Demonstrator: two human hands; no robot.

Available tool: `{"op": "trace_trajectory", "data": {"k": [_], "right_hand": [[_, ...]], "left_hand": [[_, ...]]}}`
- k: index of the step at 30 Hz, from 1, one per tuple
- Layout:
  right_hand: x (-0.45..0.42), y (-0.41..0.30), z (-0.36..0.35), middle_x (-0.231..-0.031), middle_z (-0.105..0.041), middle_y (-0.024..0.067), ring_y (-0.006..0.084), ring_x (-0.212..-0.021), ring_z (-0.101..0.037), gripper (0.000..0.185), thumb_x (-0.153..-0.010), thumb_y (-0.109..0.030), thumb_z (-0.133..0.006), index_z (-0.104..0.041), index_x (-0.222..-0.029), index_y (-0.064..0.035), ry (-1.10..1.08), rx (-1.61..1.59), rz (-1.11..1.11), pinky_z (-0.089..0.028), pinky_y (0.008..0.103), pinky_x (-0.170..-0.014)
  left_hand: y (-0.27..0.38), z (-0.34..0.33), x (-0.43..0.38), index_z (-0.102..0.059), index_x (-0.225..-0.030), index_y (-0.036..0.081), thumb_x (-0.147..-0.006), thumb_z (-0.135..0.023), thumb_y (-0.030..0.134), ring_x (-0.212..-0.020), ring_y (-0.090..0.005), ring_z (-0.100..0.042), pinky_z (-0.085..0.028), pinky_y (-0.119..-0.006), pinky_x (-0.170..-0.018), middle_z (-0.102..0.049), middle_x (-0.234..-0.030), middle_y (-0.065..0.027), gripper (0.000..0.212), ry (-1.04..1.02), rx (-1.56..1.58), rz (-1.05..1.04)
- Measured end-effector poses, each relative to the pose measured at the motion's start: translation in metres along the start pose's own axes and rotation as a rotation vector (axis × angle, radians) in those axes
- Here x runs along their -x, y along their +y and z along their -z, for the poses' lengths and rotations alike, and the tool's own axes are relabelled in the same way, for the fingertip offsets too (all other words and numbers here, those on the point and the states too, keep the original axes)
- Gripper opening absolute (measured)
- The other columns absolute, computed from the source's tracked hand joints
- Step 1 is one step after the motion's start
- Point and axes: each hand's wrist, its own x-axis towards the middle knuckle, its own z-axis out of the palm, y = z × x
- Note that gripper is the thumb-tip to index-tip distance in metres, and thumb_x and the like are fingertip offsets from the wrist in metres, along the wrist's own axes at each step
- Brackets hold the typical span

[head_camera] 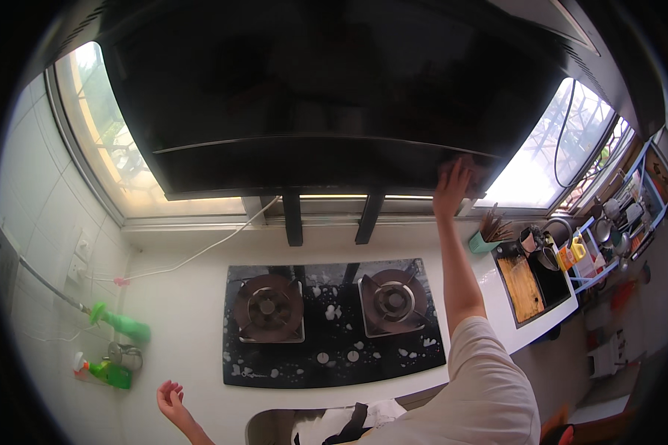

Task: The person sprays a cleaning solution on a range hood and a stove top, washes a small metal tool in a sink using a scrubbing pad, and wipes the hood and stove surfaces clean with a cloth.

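My right hand [451,189] reaches up to the lower right part of a glossy black range hood [312,161]. Its fingers are extended against the dark panel, which mirrors them, and nothing shows in its grasp. Over the left front of the white countertop [183,328], my left hand [171,399] hangs bare with loosely bent fingers. Between the arms lies a black glass two-burner gas cooktop [334,367], scattered with white foam. Its left burner [267,307] and right burner [395,300] each carry a pan support, and two knobs sit near the front.
Green spray bottles [111,374] and a green bottle [127,327] stand along the left tiled wall. A white cord [200,258] runs from the wall outlet to the window. Chopsticks in a green holder [481,242], a sink with a wooden board [522,283] and a utensil rack [618,233] are at right.
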Motion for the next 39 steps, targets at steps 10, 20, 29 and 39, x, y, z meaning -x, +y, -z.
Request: {"op": "trace_trajectory", "data": {"k": [10, 20, 29, 39], "right_hand": [[0.070, -0.429, -0.054, -0.136, -0.046, 0.0120, 0.0311, -0.130, -0.039, 0.057, -0.083, -0.012, -0.055, -0.043, -0.138, -0.0185, -0.361, -0.450, 0.652, -0.021, 0.0543, -0.111], [-0.002, -0.184, -0.006, -0.128, -0.046, 0.0160, 0.0322, -0.113, -0.047, 0.053, -0.086, -0.030, -0.060, -0.044, -0.134, -0.0147, -0.446, -0.010, 0.392, -0.040, 0.0468, -0.094], [-0.027, -0.081, -0.039, -0.135, -0.035, 0.0302, 0.0506, -0.124, -0.031, 0.044, -0.092, -0.015, -0.045, -0.037, -0.132, 0.0022, 0.097, -0.035, 0.070, -0.027, 0.0609, -0.097], [0.051, -0.537, -0.071, -0.132, -0.047, 0.0145, 0.0314, -0.129, -0.037, 0.043, -0.087, -0.017, -0.051, -0.050, -0.129, -0.0071, -0.314, -0.546, 0.440, -0.020, 0.0518, -0.112]], "left_hand": [[0.077, -0.162, 0.022, -0.059, -0.092, -0.004, -0.087, -0.050, -0.003, -0.077, -0.0162, -0.062, -0.050, -0.026, -0.075, -0.060, -0.081, -0.0088, 0.010, -0.712, 0.240, -0.197], [-0.046, 0.078, -0.043, -0.065, -0.095, -0.006, -0.080, -0.051, -0.007, -0.077, -0.0204, -0.061, -0.052, -0.031, -0.075, -0.065, -0.084, -0.0124, 0.021, -0.190, -0.422, -0.207], [-0.061, 0.102, -0.080, -0.063, -0.094, -0.008, -0.079, -0.049, -0.002, -0.073, -0.0206, -0.064, -0.054, -0.030, -0.064, -0.065, -0.083, -0.0144, 0.021, 0.028, -0.241, -0.254], [0.059, -0.125, -0.037, -0.059, -0.092, -0.005, -0.087, -0.048, -0.005, -0.075, -0.0160, -0.061, -0.051, -0.027, -0.074, -0.061, -0.080, -0.0091, 0.013, -0.439, 0.250, -0.222]]}}
